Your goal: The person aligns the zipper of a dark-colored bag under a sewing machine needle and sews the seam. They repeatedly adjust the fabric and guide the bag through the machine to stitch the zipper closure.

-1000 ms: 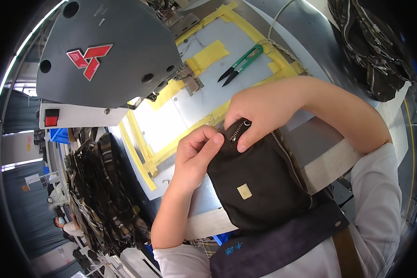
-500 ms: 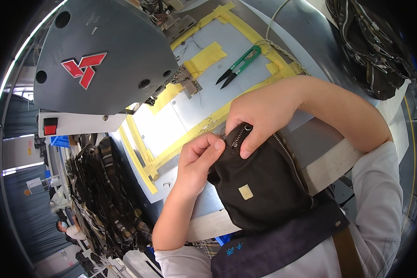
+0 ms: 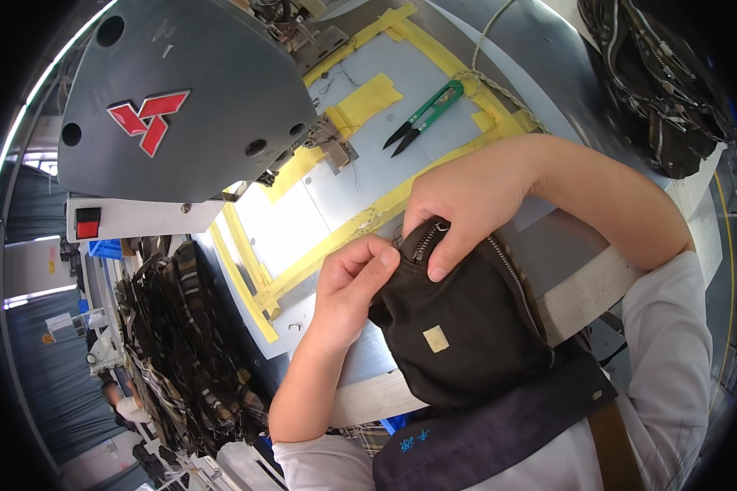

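We are pinching the dark pouch [image 3: 475, 364] around its short zip [image 3: 422, 245], left hand [image 3: 354, 282] and right hand [image 3: 471, 204] close together — some fingers are hiding behind cloth. The pouch is overlapping the near edge of the worktop [image 3: 373, 398] — its underside is facing away.

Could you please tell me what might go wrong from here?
The left hand and right hand pinch the bag close beside its short zipper, so fabric or skin might get caught. The green snips lie beyond the hands, blades bare, so a reaching hand could get pricked.
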`<state>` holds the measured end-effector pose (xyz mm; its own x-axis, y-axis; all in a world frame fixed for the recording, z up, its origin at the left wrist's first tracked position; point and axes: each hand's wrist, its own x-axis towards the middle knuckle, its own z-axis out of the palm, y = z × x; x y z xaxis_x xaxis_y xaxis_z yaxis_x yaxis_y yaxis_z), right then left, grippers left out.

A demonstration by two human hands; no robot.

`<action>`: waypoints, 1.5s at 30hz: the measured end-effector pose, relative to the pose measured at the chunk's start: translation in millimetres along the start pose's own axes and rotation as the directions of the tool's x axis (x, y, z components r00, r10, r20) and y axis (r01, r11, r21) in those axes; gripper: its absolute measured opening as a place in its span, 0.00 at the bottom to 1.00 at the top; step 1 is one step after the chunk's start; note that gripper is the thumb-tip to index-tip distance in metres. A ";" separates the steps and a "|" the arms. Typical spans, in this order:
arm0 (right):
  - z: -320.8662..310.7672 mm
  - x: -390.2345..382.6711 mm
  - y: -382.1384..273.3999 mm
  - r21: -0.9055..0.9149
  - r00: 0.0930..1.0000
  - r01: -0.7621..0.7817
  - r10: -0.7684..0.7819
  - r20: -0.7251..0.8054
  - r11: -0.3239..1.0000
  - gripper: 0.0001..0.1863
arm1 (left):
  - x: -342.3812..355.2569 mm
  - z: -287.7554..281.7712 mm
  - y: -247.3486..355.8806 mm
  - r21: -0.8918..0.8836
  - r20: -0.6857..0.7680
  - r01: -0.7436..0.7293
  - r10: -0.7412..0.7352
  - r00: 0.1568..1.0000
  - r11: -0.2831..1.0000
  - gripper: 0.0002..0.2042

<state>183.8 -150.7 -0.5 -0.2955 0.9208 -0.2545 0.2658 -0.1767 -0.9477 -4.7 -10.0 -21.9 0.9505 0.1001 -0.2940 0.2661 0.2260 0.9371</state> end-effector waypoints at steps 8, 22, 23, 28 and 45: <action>1.4 -0.5 -1.3 -0.003 0.999 -0.046 0.046 -0.018 0.999 0.13 | -2.2 -0.7 7.3 0.179 0.018 -0.098 0.096 0.995 0.979 0.05; 3.4 -0.3 -3.3 -0.023 0.996 -0.073 0.071 -0.047 0.997 0.14 | -2.4 3.4 9.9 0.193 -0.012 -0.120 0.125 0.992 0.974 0.02; 3.6 -0.2 -4.1 -0.040 0.995 -0.081 0.079 -0.053 0.996 0.14 | -2.1 5.1 10.8 0.210 -0.017 -0.120 0.126 0.992 0.970 0.02; 9.5 4.2 -4.5 -0.049 0.993 -0.078 0.074 -0.094 0.996 0.15 | -1.8 5.9 11.7 0.214 -0.064 -0.074 0.090 0.994 0.974 0.03; 12.5 1.7 -3.1 0.005 0.970 -0.076 0.075 -0.232 0.997 0.14 | 0.3 2.5 12.9 0.149 -0.080 -0.051 0.064 0.995 0.988 0.05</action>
<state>171.1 -153.0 -0.4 -0.0533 0.9604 -0.2734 0.2829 -0.2481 -0.9265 -0.6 -9.5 -9.4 0.9498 0.1911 -0.2478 0.2377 0.0742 0.9685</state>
